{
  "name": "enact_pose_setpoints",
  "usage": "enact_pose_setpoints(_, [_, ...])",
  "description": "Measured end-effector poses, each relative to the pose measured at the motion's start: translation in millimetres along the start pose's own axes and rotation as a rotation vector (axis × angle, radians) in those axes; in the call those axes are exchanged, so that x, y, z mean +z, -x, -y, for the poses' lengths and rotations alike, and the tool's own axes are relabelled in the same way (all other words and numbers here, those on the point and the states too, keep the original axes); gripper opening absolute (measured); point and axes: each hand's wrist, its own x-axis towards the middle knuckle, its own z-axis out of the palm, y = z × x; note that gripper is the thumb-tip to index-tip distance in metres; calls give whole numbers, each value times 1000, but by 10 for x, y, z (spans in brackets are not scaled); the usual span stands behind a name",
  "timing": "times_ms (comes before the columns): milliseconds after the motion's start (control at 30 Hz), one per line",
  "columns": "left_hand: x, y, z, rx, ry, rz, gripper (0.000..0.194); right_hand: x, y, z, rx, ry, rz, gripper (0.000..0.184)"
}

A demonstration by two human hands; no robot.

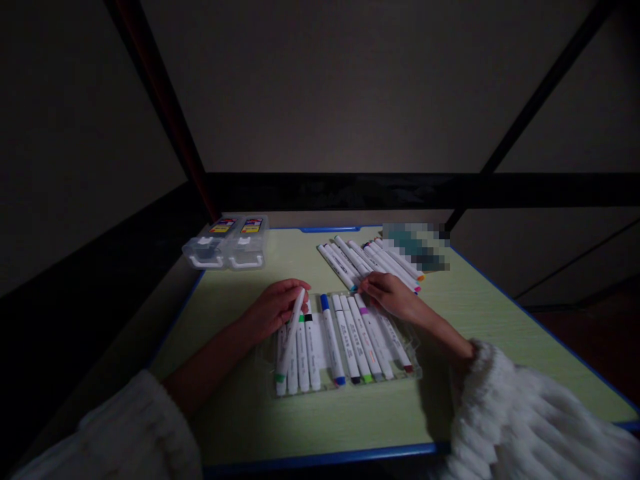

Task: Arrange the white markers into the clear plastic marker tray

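Observation:
My left hand (274, 308) is closed around a white marker (290, 337) with a green end, which lies slanted over other markers at the left of a clear tray (415, 370). Several white markers (345, 337) with coloured caps lie side by side in that tray. My right hand (387, 293) rests at the tray's far edge, its fingers curled and pinched at the near end of a loose marker. A group of loose markers (373, 261) lies on the table just beyond it. What the right fingers grip is partly hidden.
A light green table (240, 413) with a blue rim holds everything. Two clear plastic boxes (227, 250) with coloured labels stand at the far left corner. A blurred teal object (417, 247) lies at the far right. Dark wall and frame bars surround the table.

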Motion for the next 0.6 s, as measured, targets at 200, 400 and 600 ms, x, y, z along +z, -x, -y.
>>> enact_pose_setpoints(200, [18,14,-14,-14,-1,-8,20,14,-15,-26,-4,5,-2,22])
enact_pose_setpoints(400, [20,7,-12,-7,4,-14,20,13,-5,-5,-5,16,-5,20])
enact_pose_setpoints(600, [17,2,-7,-6,9,-10,20,10,-2,9,3,-3,3,19])
